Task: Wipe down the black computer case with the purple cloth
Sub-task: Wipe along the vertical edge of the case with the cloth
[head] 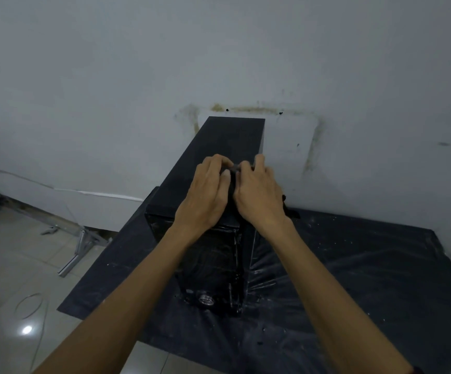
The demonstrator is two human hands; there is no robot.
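Both hands are up on top of the black case (235,139), approx. mid-length, side by side and nearly touching. My left hand (208,190) has its fingers curled, tips meeting those of my right hand (259,193), also curled. Both pinch a small greyish fold of the cloth (291,213) between them. The rest of the cloth is mostly hidden under my right palm; a dark corner pokes out past the case's right edge by my wrist. Too dim to read its colour.

The case stands upright w/ its far end against the wall (354,76) and its front panel facing me. It sits on a dark speckled sheet (367,265) spread on the tiled floor (16,252). A metal bracket (78,249) and a thin wire loop (28,306) lie on the tiles to the left.
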